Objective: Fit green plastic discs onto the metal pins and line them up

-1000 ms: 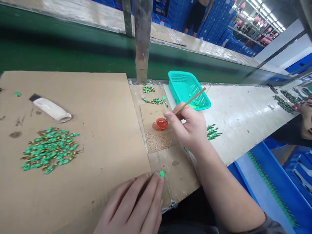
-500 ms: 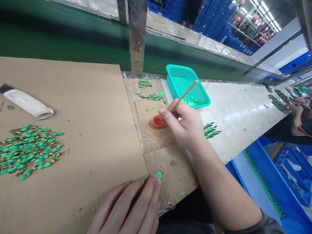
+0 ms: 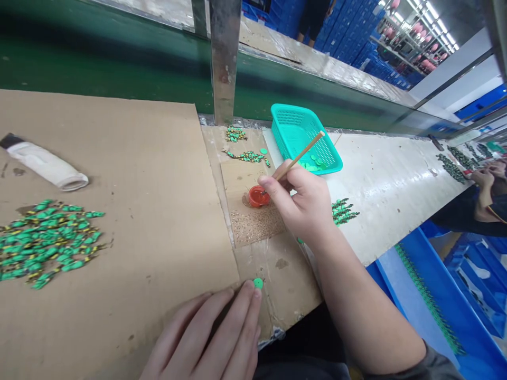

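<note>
My right hand [image 3: 303, 206] is closed around a thin wooden stick [image 3: 307, 148], gripped like a pen. Its lower end dips into a small red cup [image 3: 257, 196] on a board strewn with tiny grains [image 3: 255, 224]. Near the table's front edge, my left hand [image 3: 214, 332] has its fingertips together at the edge of a small round green disc [image 3: 257, 284], holding it against the cardboard. The left thumb is hidden. Beyond the cup lie small piles of green, black and yellow pieces [image 3: 250, 157] and a loose green disc [image 3: 263, 151].
A turquoise basket [image 3: 279, 140] with green discs stands behind my right hand. Left, a large pile of green pieces [image 3: 51, 243] and a white tube [image 3: 45, 166] lie on cardboard [image 3: 158, 211]. More green pieces [image 3: 344, 212] sit at right; a co-worker's hands [image 3: 485, 177] are farther off.
Almost nothing differs. The wooden stick's upper end has shifted slightly to the right; its lower end is still in the red cup. My left hand stays on the green disc.
</note>
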